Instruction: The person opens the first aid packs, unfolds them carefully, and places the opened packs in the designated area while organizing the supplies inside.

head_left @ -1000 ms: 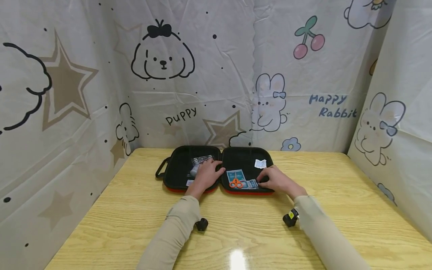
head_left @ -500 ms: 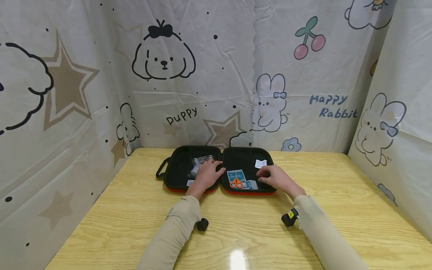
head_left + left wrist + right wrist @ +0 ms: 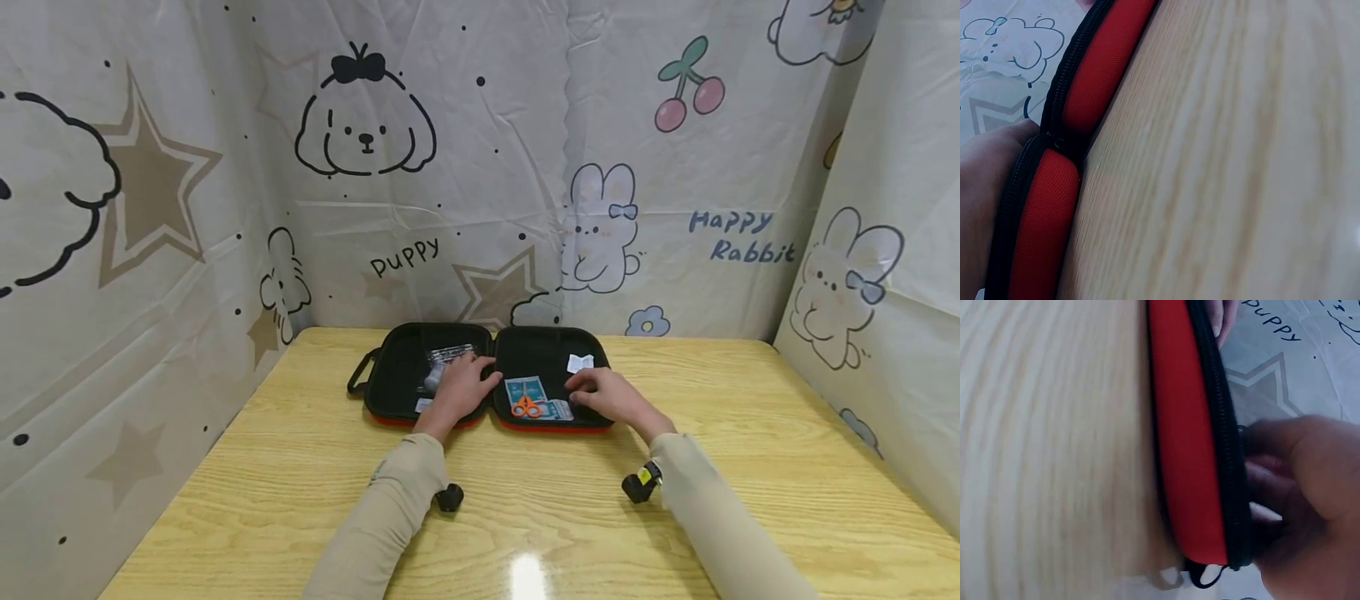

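Note:
A black-lined case [image 3: 551,333] with a red shell [image 3: 1041,231] lies unfolded on the table. My left hand [image 3: 459,390] reaches into its left half, fingers extended over clear plastic-wrapped items [image 3: 452,352]; the fingertips' contact is hidden. My right hand [image 3: 611,394] is over the right half with bent fingers, and I see nothing held in it. Left of those fingers lie orange-handled scissors [image 3: 527,407] on a teal packet [image 3: 534,389], and a small white-and-blue packet [image 3: 560,409]. A white packet [image 3: 580,363] lies farther back. The case rim hides the right fingertips in the right wrist view.
The case's black carry handle [image 3: 361,372] sticks out on the left. A small white label-like piece [image 3: 423,405] shows beside the left wrist. Behind the wooden table [image 3: 540,517] hangs a printed cloth [image 3: 495,192], close to the case's back edge.
My right hand has shifted slightly, its fingertips now standing apart from the small white-and-blue packet they were beside. My left hand stays in place.

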`<state>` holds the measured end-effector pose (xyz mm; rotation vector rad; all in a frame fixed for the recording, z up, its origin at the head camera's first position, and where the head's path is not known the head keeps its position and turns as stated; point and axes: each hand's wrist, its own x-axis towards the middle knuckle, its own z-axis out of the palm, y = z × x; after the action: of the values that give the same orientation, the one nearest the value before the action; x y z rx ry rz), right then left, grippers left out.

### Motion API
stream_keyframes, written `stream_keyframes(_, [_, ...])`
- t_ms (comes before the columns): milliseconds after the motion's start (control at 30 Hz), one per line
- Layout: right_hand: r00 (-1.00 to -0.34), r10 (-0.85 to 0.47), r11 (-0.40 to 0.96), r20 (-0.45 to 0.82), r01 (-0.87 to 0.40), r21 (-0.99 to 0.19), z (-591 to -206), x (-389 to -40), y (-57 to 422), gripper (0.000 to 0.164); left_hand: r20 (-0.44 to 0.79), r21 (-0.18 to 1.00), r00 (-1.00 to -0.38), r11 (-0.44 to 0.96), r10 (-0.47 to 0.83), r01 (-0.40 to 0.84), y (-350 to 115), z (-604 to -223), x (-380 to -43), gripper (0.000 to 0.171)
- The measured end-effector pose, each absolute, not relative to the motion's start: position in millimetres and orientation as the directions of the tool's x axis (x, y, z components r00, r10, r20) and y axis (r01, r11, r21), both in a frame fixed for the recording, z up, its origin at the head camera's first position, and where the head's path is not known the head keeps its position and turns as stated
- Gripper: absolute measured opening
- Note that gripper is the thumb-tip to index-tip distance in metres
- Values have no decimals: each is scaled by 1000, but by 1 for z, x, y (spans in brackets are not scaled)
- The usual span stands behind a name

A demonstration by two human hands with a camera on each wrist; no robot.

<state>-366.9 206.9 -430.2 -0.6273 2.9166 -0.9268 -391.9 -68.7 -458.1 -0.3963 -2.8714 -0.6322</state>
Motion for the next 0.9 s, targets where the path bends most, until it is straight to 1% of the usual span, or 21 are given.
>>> stream_keyframes(133, [-938,-320,774,131,-338,-535,-423,-371,208,22,227,382,-949,876,220,295,-68,-458,-393,46])
stream_keyframes(367, [-938,-281,766,205,-348,-541,-417,-378,218,25,223,380,-949,876,224,297,-69,-460,-393,47])
stream_keyframes(667, [-947,-269,761,176,-321,-563,-421,-395,220,29,214,390,-951,873,222,291,-69,-459,-392,46])
stream_keyframes(900, [-943,-282,748,178,-332,-574,-426,-407,224,31,202,391,-954,875,223,287,-70,-458,-391,47])
